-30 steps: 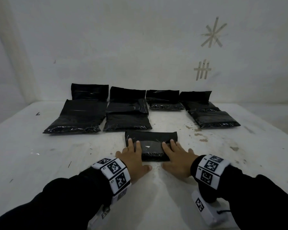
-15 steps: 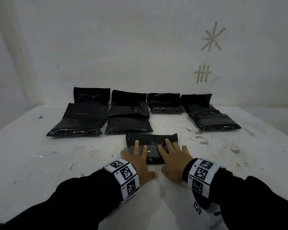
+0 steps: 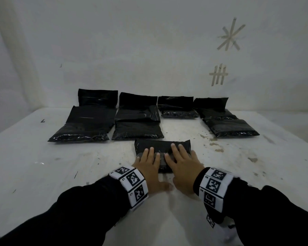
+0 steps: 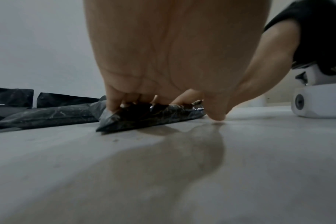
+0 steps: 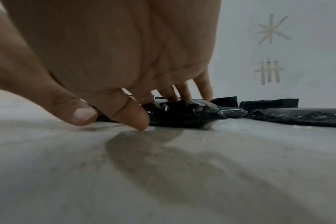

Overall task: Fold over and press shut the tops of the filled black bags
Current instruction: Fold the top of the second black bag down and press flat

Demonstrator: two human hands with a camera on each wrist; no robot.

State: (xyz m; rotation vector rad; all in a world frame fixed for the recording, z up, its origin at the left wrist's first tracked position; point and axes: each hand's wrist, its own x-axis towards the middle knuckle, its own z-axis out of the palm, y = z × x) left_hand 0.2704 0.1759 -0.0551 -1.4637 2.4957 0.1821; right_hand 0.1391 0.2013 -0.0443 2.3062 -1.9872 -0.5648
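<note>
A small filled black bag (image 3: 160, 147) lies on the white table (image 3: 43, 174) in front of me, its top folded over. My left hand (image 3: 148, 162) lies flat on the bag's left half, fingers straight, thumb on the table. My right hand (image 3: 180, 159) presses flat on the right half. From the left wrist view the left fingers (image 4: 115, 104) push down on the bag (image 4: 144, 118). The right wrist view has the right fingers (image 5: 184, 94) on top of the bag (image 5: 182, 115), with the thumb (image 5: 136, 118) touching the table.
Several more filled black bags lie in a row behind: far left (image 3: 85, 125), centre left (image 3: 137, 121), centre right (image 3: 178, 108), far right (image 3: 226, 121), their tops leaning up on the back wall. Tape marks (image 3: 219, 75) are stuck on the wall. Brown stains (image 3: 213, 144) mark the table.
Both hands slid forward over the bag and closer together, fingers now reaching further onto its top. The bag stays in place.
</note>
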